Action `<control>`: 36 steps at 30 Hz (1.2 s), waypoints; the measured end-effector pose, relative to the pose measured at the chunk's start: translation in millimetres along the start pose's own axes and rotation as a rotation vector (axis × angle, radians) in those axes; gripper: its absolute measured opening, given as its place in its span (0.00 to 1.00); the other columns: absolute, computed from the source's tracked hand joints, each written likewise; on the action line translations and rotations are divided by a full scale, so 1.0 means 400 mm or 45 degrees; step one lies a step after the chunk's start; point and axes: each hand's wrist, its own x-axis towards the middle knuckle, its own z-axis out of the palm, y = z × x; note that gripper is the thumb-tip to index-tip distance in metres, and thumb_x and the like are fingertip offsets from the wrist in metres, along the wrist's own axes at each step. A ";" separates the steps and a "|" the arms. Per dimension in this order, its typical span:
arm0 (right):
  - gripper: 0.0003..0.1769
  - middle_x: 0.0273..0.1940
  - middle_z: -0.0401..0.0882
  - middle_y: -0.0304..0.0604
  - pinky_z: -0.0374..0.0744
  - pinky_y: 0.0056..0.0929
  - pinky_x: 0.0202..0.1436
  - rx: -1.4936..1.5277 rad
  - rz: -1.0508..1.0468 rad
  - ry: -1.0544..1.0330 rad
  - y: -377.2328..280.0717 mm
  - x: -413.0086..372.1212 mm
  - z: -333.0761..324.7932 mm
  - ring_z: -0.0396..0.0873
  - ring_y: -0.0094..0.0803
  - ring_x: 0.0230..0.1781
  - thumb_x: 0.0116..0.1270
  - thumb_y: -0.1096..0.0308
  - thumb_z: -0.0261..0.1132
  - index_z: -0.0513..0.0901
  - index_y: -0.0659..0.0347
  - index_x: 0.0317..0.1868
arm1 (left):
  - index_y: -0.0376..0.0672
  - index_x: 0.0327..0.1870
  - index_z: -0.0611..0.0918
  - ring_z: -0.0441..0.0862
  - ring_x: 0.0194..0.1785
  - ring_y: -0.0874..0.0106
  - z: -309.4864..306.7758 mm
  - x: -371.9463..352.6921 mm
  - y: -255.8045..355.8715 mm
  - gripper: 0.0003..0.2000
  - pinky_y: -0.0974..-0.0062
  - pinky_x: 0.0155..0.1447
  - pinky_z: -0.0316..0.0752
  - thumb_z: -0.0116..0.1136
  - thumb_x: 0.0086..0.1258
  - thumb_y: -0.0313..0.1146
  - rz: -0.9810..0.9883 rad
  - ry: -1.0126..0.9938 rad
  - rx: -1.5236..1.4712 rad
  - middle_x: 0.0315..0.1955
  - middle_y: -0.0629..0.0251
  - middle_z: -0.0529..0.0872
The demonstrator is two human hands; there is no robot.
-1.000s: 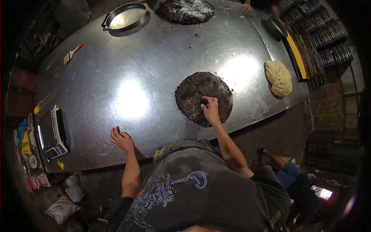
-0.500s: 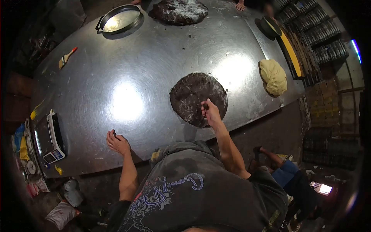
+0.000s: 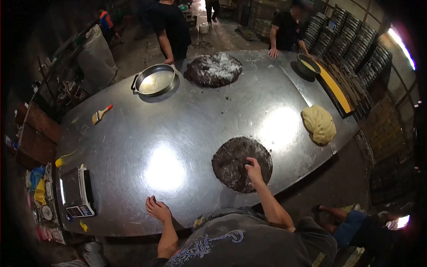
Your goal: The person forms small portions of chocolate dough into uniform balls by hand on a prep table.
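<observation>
A round, flat slab of dark brown dough (image 3: 231, 155), dusted with flour in patches, lies on the steel table in front of me. My right hand (image 3: 255, 173) is over its right side, fingers curled in with the thumb near the index finger. Whatever those fingers hold, if anything, is hidden. To the left of the slab, my left hand (image 3: 159, 210) is low at the table's near edge. Its fingers are bent together, and a small dark spot shows at their tips, too small to name.
On the steel table (image 3: 195, 129) are a floured dark dough mass (image 3: 213, 71), a round pan (image 3: 155, 80), a brush (image 3: 102, 114), a scale (image 3: 79, 191), pale dough (image 3: 319, 124) and a bowl (image 3: 308, 66). People stand at the far side; another person is low at right.
The view has tilted up, so the table sits lower and people beyond it show. My right hand remains over the dark slab, its index finger straighter. My left hand stays near the table edge.
</observation>
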 end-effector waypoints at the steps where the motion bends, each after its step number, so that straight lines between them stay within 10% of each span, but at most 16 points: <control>1: 0.22 0.54 0.79 0.48 0.77 0.36 0.59 -0.140 -0.045 0.049 -0.028 -0.017 -0.001 0.78 0.35 0.55 0.70 0.73 0.61 0.75 0.62 0.64 | 0.48 0.61 0.77 0.64 0.73 0.57 -0.002 0.000 0.003 0.17 0.50 0.75 0.56 0.50 0.71 0.29 -0.003 0.001 0.001 0.68 0.62 0.72; 14: 0.18 0.48 0.76 0.52 0.77 0.43 0.58 -0.924 -0.457 -0.242 0.055 -0.062 0.028 0.77 0.48 0.51 0.63 0.67 0.71 0.80 0.63 0.52 | 0.46 0.59 0.76 0.64 0.73 0.57 -0.026 -0.002 0.021 0.16 0.51 0.74 0.59 0.50 0.71 0.28 -0.019 -0.004 0.010 0.67 0.60 0.72; 36: 0.21 0.48 0.74 0.54 0.78 0.48 0.53 -1.011 -0.521 -0.181 0.054 -0.060 0.038 0.79 0.55 0.49 0.60 0.65 0.75 0.77 0.63 0.49 | 0.47 0.59 0.76 0.65 0.73 0.58 -0.020 -0.006 0.019 0.16 0.52 0.74 0.59 0.50 0.72 0.28 -0.029 -0.009 0.026 0.67 0.62 0.72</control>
